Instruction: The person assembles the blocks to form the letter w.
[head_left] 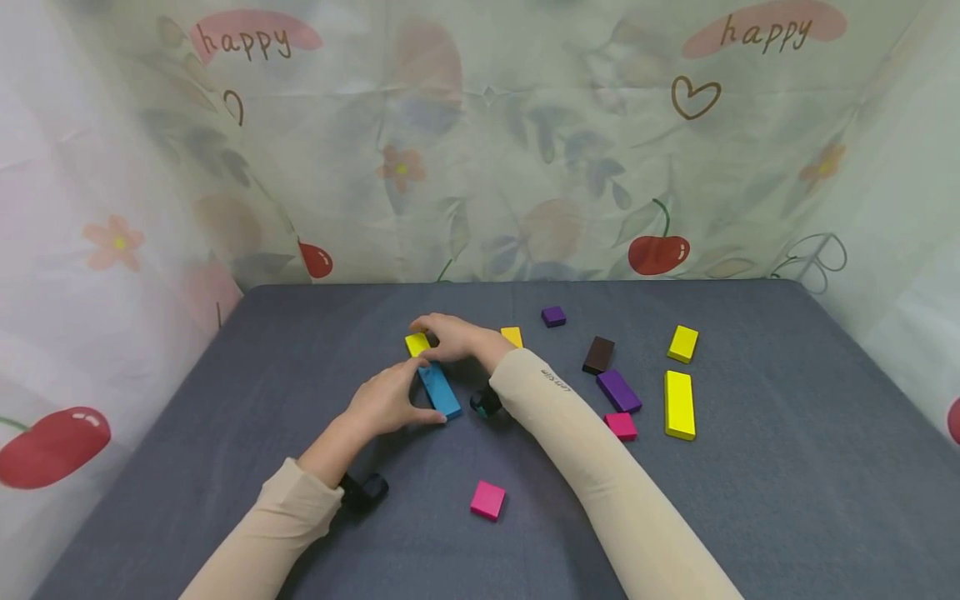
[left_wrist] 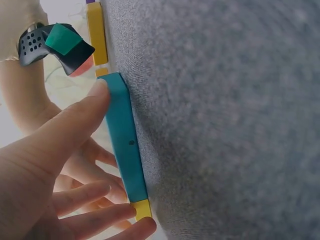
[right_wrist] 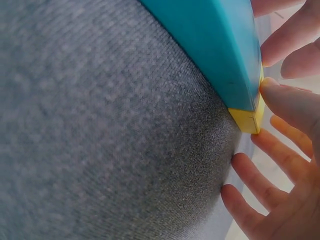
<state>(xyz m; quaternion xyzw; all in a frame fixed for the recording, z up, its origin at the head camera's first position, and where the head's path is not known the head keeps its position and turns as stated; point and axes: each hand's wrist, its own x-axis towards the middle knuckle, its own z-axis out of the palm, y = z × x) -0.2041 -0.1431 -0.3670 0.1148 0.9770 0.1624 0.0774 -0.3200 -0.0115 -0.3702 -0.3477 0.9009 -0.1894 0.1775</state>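
Two blocks lie end to end a little left of the middle of the desk (head_left: 787, 500): a blue block (head_left: 438, 392) and, at its far end, a yellow block (head_left: 415, 343), the row slanting toward the far left corner. The left hand (head_left: 382, 400) holds the blue block lengthwise, thumb at the near end, fingers arched to the far one. The right hand (head_left: 459, 340) pinches the yellow block between thumb and index finger, the other fingers spread.

An orange-yellow block (head_left: 512, 336) shows partly behind the right wrist, and a small purple block (head_left: 553, 317) sits near the far edge. Rightward, a brown block (head_left: 598, 355), a long purple block (head_left: 619, 391) and a pink block (head_left: 621, 426) form a close, crooked line. A small yellow block (head_left: 683, 343) and a long yellow block (head_left: 679, 405) lie between that line and the right edge, with a wide stretch beyond them. A pink square block (head_left: 487, 500) lies nearer the person, between the forearms. A broad stretch also separates the left hand from the left edge.

Dark grey cloth covers the desk, its far corners rounded. Behind hangs a pale curtain (head_left: 487, 150) printed with cherries, flowers, hearts and "happy".
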